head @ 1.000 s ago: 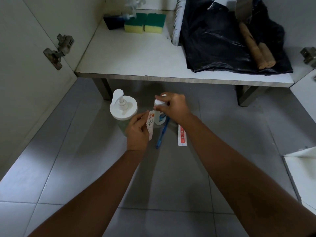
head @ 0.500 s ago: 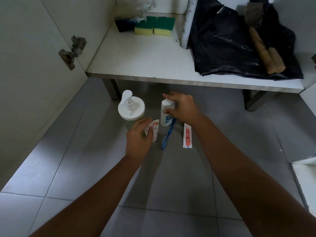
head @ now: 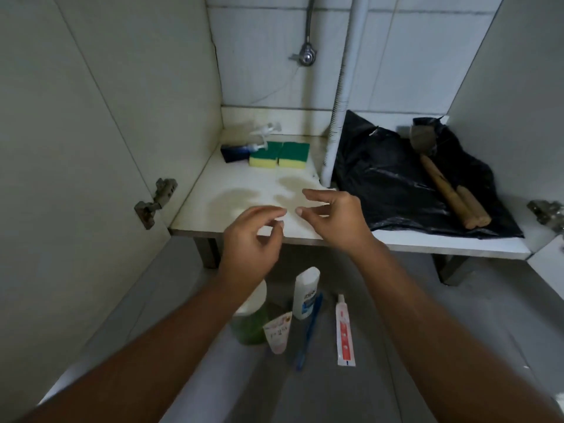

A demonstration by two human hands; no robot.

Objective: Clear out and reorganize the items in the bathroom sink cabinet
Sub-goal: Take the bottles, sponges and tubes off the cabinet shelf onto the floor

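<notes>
Our left forearm (head: 183, 334) hides most of the green soap bottle (head: 251, 326) on the grey floor (head: 427, 346), beside a white blue-labelled bottle (head: 305, 297) and a red-and-white toothpaste tube (head: 345, 334) — we cannot read their blurred print. Our left hand (head: 250, 239) and right hand (head: 332, 218) hover empty over the white cabinet shelf (head: 213, 209), fingers loosely curled, apart.

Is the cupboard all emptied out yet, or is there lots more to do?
Partly done. Already out on the floor: green pump bottle, white bottle, small tube, blue toothbrush, toothpaste. The left hand and right hand hold nothing, hovering over the shelf. Left inside: two sponges, spray bottle, black bag, wooden-handled tool.
</notes>
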